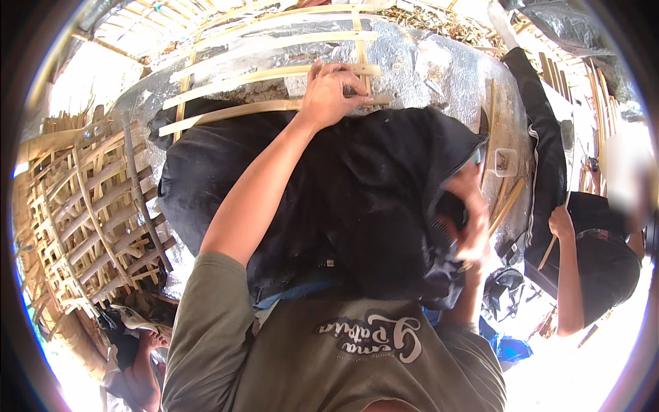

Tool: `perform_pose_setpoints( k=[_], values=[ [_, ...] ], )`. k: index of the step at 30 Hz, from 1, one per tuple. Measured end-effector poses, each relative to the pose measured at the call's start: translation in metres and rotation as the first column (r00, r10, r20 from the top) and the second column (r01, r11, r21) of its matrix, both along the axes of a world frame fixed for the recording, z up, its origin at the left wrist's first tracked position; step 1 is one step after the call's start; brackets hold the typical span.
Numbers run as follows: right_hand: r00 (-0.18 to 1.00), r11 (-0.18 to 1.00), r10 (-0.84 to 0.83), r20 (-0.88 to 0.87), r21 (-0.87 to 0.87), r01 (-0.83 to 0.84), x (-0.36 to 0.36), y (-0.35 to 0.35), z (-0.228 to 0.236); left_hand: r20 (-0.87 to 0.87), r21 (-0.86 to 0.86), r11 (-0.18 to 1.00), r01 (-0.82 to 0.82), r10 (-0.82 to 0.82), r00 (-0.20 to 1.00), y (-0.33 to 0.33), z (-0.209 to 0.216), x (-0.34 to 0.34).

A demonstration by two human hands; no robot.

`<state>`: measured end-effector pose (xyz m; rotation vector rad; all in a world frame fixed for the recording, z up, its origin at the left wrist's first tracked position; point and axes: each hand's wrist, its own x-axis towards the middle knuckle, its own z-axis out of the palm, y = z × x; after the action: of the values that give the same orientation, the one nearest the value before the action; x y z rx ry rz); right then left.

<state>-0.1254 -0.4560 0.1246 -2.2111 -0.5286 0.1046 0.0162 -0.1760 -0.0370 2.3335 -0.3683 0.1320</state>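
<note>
While left hand (329, 93) grips bamboo strip (274, 107), right hand (473, 220) seemingly blurred.

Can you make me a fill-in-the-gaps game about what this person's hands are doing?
1. The left hand presses on pale bamboo ____.
2. The big cloth draped under the arms is coloured ____.
3. The right hand looks ____ in the picture, so its grip cannot be told.
4. The woven bamboo lattice lies on the person's ____ side.

Missing words: strips; black; blurred; left

Large silver-grey rounded form (439, 69), pale bamboo strips (274, 74) laid across it, black cloth (357, 199) draped over
</note>
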Motion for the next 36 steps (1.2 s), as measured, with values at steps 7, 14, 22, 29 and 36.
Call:
perform_pose_setpoints(
  k=[7,14,22,29,36],
  values=[
    [0.863,0.856,0.486,-0.139,-0.124,-0.502,-0.040,0.041,-0.023,0.019,0.033,0.999,0.012,-0.012,1.000,0.001,-0.008,0.003],
    [0.912,0.898,0.407,-0.058,-0.160,-0.411,-0.041,0.042,-0.029,-0.029,0.054,0.998,0.013,-0.011,1.000,0.002,-0.004,0.002],
    [0.986,0.974,0.103,0.129,-0.216,-0.073,-0.018,0.016,-0.014,-0.054,0.047,0.999,0.006,-0.004,0.999,0.002,0.001,0.003],
    [0.858,0.858,-0.514,-0.009,0.000,0.514,0.010,-0.038,-0.028,-0.025,0.028,1.000,0.006,-0.006,1.000,0.001,0.000,0.001],
    [0.798,0.809,-0.586,-0.141,-0.068,0.583,0.029,-0.070,-0.036,-0.037,0.013,1.000,0.005,-0.005,0.999,-0.001,0.002,0.000]
  ],
)
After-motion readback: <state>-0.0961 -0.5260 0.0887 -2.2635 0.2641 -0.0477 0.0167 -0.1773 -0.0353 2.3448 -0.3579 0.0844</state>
